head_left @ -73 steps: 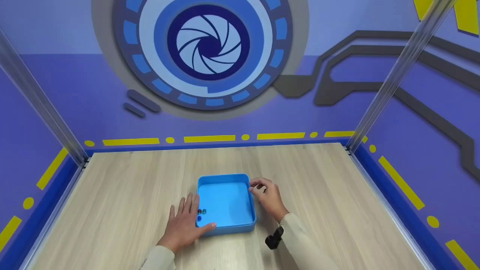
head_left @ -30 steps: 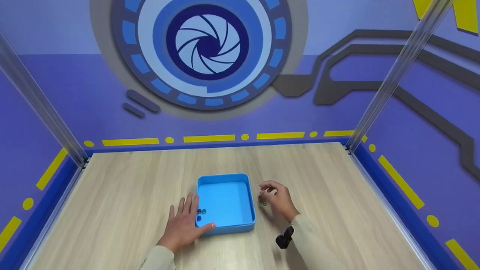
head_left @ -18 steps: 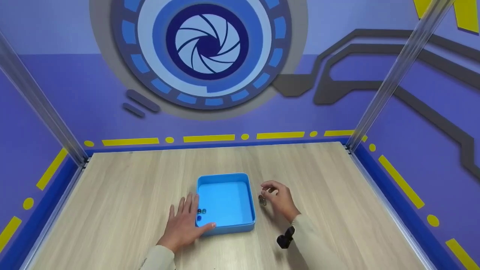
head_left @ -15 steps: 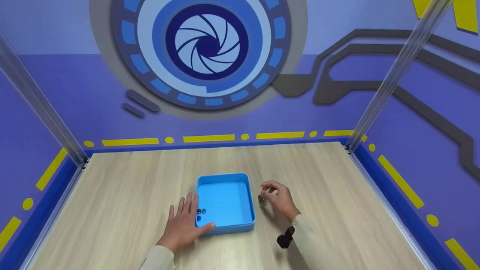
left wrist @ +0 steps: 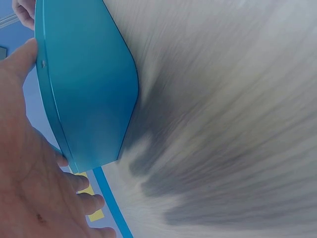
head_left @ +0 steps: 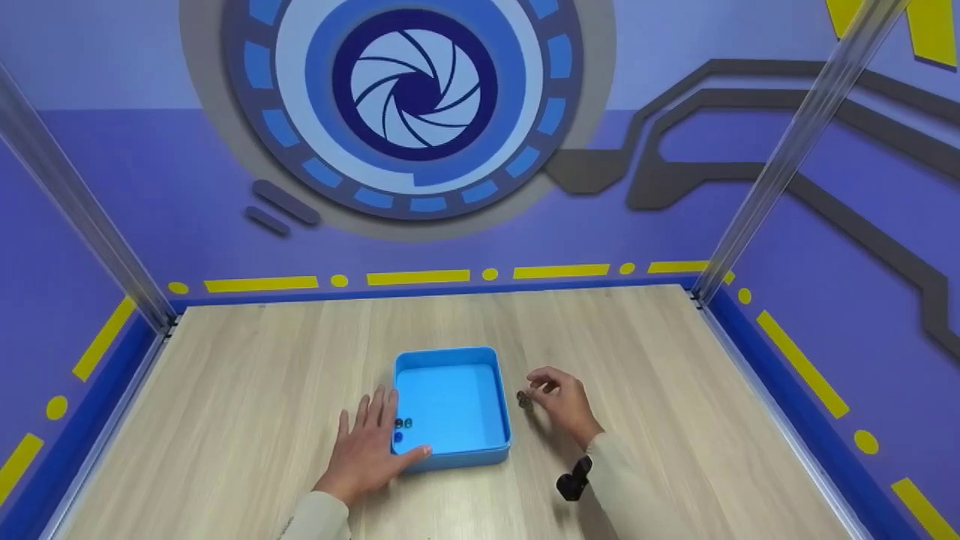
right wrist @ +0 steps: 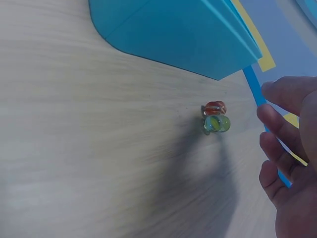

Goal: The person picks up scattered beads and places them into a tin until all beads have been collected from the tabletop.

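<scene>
Resting our straight-fingered left hand (head_left: 366,451) against the blue tray (head_left: 466,457) | right hand (head_left: 561,400) loosely bent, grasping nothing | marbles (right wrist: 215,119) likely light, hard, slippery; best pinched mid-height, we judge

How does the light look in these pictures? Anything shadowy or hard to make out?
Head view: fairly even light, the small marbles in the blue box too tiny for detail; left wrist view: dark, streaky shadows on a pale, hazy table; right wrist view: a broad, soft-edged shadow running down the picture from the loose marbles.
</scene>
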A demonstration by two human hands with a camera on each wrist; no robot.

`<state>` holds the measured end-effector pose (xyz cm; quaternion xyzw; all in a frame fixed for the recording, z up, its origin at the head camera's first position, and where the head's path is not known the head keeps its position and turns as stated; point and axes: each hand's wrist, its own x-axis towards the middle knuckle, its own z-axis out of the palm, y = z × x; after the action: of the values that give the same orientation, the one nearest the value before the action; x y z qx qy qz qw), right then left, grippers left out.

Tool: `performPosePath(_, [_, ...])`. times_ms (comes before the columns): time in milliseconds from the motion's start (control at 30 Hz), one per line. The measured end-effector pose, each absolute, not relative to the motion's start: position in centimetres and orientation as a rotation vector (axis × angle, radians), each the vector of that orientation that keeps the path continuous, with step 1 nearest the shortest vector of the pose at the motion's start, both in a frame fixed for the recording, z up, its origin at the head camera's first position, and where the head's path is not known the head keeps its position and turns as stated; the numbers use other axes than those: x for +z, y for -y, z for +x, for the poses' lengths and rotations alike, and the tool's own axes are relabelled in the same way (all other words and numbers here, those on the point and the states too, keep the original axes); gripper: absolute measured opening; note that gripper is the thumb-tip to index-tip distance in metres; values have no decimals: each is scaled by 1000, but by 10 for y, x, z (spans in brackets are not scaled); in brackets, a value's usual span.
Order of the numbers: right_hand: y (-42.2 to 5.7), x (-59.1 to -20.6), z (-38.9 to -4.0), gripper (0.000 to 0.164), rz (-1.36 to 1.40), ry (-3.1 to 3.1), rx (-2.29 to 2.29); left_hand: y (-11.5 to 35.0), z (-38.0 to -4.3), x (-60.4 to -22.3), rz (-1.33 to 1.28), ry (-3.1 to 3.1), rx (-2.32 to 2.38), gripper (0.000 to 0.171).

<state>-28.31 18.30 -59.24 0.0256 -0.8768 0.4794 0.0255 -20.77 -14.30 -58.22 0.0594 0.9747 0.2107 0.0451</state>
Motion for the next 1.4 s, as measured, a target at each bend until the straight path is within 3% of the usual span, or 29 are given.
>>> performPosePath(1400, [-188, -614, -273, 15, 114, 2748, 1479, 145, -208, -584, 197, -2995, 651, 110])
